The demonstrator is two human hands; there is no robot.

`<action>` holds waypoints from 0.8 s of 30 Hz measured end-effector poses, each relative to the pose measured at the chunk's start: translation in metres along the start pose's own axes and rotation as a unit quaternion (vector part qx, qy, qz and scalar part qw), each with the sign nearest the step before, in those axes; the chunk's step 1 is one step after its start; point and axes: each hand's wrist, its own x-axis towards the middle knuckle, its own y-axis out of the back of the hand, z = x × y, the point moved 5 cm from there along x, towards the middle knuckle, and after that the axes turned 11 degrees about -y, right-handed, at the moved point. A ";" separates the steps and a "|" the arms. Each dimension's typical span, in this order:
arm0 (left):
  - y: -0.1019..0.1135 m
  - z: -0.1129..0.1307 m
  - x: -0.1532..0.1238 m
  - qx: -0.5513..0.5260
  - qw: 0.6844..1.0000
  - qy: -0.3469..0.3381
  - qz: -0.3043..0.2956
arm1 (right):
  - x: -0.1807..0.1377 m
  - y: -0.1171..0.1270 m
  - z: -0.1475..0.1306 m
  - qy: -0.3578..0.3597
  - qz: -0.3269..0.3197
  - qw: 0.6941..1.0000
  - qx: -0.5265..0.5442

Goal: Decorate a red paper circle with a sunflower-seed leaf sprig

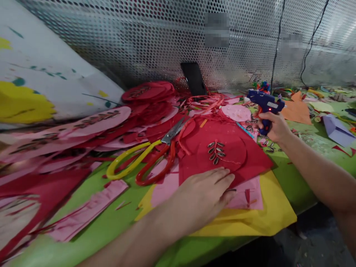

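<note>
My left hand lies flat and open on red felt, fingers stretched toward a red felt disc. Sunflower seeds on the disc are arranged like a leafy twig. My right hand is closed around the grip of a blue hot glue gun, held upright beyond the felt with its nozzle pointing left. Pink felt and a yellow sheet lie under the red felt.
Large scissors with yellow and red handles lie left of the disc. Piles of red and pink felt cutouts cover the green table. A dark phone leans on the perforated metal wall. Paper scraps lie at right.
</note>
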 end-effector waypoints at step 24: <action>0.001 -0.002 0.000 0.016 1.000 0.000 0.017 | 0.005 0.007 0.004 0.011 0.077 0.997 0.010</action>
